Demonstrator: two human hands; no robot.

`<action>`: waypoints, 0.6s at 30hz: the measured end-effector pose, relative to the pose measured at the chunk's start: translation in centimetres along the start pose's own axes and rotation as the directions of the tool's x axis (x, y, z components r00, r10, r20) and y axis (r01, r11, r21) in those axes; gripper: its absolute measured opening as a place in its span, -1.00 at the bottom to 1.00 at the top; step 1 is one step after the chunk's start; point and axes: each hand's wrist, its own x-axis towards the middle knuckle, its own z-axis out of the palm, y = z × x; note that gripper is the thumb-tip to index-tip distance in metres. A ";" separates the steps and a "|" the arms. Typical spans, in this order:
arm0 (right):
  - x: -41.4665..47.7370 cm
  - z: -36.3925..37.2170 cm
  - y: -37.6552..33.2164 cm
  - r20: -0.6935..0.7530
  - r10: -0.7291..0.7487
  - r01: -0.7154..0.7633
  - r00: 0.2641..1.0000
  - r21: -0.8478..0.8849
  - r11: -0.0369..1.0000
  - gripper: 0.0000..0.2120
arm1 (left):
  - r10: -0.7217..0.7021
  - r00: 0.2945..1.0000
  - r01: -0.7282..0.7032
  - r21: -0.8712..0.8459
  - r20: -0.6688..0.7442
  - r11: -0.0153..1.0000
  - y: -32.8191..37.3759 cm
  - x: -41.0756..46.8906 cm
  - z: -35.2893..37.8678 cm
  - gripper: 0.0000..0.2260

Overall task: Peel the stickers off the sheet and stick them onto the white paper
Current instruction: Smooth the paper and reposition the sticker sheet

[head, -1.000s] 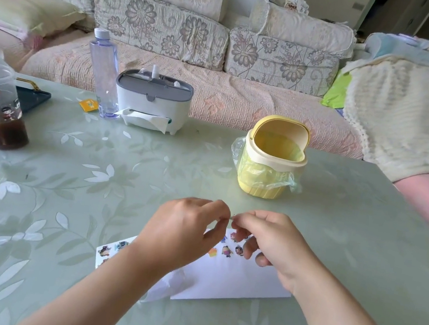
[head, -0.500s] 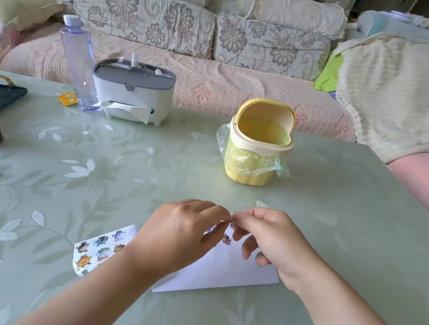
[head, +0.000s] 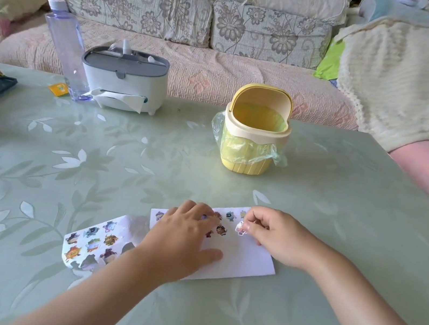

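Stickers in cartoon shapes cover part of the glossy sticker sheet [head: 92, 241], which lies at the left of your work on the pale green, leaf-patterned surface [head: 341, 212]. Its right end is hidden behind your left forearm, and several cut-out gaps show along its near edge. Just right of it lies the rectangular white paper [head: 242, 258]; whether the two overlap cannot be told. The paper's long axis runs left to right, tilted a little away from you at the right end.

Your left hand [head: 184, 236] lies flat on the paper's left half, fingers spread, pressing it down. A cluster of small stickers sits along the paper's far edge, between your two hands. Your right hand [head: 272, 234] is at the far right corner, thumb and forefinger pinching a small pale peeled sticker [head: 241, 228] just over the paper; contact cannot be told.

That hand is the nearer one, so the placing looks to be its job. Bare white room lies toward you and to the right, below the cluster; mind the paper's right edge. Well beyond stands a small yellow plastic bin [head: 252, 131], out of your way.
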 end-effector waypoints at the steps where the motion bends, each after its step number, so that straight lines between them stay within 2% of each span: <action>1: 0.4 0.0 0.1 0.011 -0.013 0.013 1.000 -0.013 1.000 -0.82 | 0.013 1.000 -0.013 0.002 0.012 1.000 -0.1 0.1 0.0 -0.48; 8: 1.5 0.7 -0.2 0.042 -0.021 0.027 0.999 -0.157 0.987 -0.82 | 0.052 0.999 -0.052 -0.028 0.012 0.998 -0.8 -0.2 0.0 -0.45; 13: 1.3 0.9 -0.1 0.010 -0.016 0.018 1.000 -0.181 0.983 -0.86 | 0.055 0.998 -0.054 -0.015 0.022 0.998 -0.6 -0.1 -0.2 -0.46; 18: 1.1 1.4 -0.3 -0.022 -0.025 0.020 0.999 -0.210 0.978 -0.81 | 0.051 0.998 -0.051 -0.009 0.041 0.999 -0.4 -0.1 -0.2 -0.46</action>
